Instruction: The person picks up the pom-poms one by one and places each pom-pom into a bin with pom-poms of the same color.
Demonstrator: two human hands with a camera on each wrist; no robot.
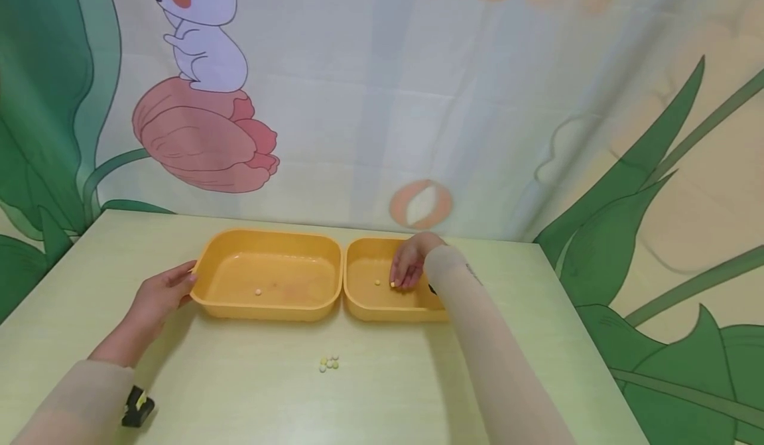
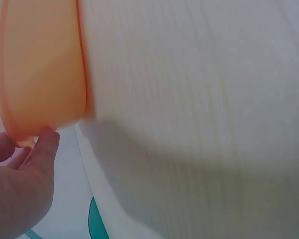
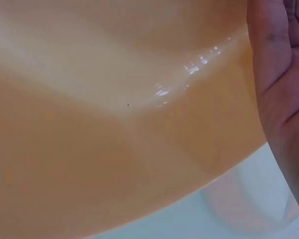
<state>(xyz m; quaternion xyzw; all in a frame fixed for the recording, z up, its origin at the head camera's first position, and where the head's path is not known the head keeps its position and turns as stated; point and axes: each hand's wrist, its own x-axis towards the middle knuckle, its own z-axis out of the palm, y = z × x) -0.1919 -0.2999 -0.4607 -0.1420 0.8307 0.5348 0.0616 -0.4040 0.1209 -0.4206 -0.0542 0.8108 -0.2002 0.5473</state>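
My left hand grips the left end of the larger orange tray, thumb and fingers at its rim; the left wrist view shows the fingers on the tray's end wall. One small pale round piece lies inside that tray. Down in the smaller orange tray, my right hand pinches a small yellow piece at its fingertips. Another small yellowish piece sits on the tray floor just left of them. In the right wrist view only the side of the hand shows, its fingertips hidden.
Several small pastel round pieces lie grouped on the pale table in front of the trays, which stand side by side. A black device is at the left wrist. Behind the table hangs a printed curtain.
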